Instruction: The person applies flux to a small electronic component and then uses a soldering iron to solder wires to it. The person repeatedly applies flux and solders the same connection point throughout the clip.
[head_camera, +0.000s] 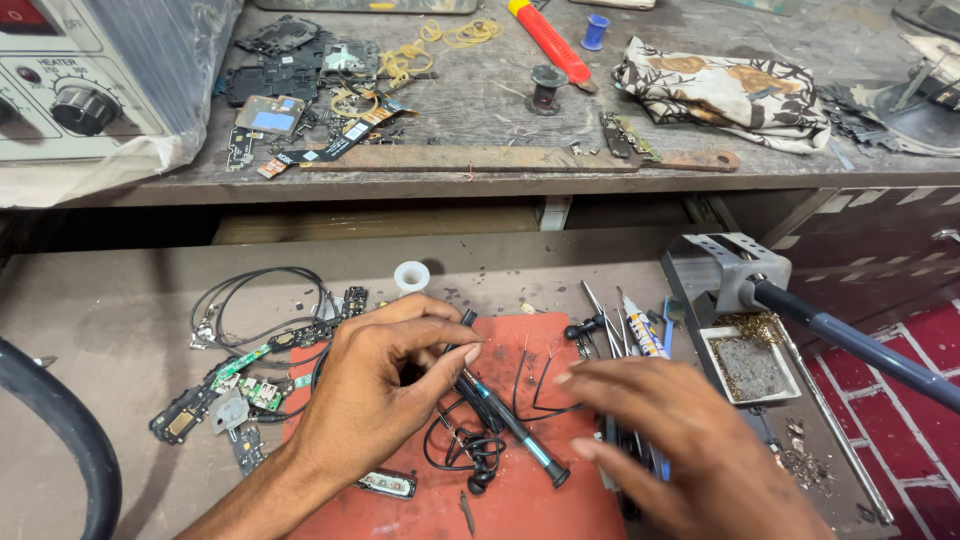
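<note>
— What is the left hand (385, 385) gripping?

— It is pinching the top of a slim dark precision screwdriver with a teal band (510, 425), fingers closed around the upper shaft. The tool is lying slanted across the red rubber work mat (540, 505), its tip end pointing toward the mat's near edge.

— And the right hand (680, 440)?

— It is hovering flat over the mat's right edge, fingers spread and holding nothing; it is blurred, so I cannot tell whether it is touching anything. A thin black looped wire (460, 450) is curling on the mat beside the screwdriver.

— Any advice on the grip?

— I would judge that keeping the pinch light and the wire clear of the shaft is helping control.

— What is lying around the mat?

— Left of it, small green circuit boards (250, 375) are scattering over the counter (120, 330). Right of it, metal tweezers (600, 315) and a grey soldering stand with brass wool (745, 350) are sitting.
</note>
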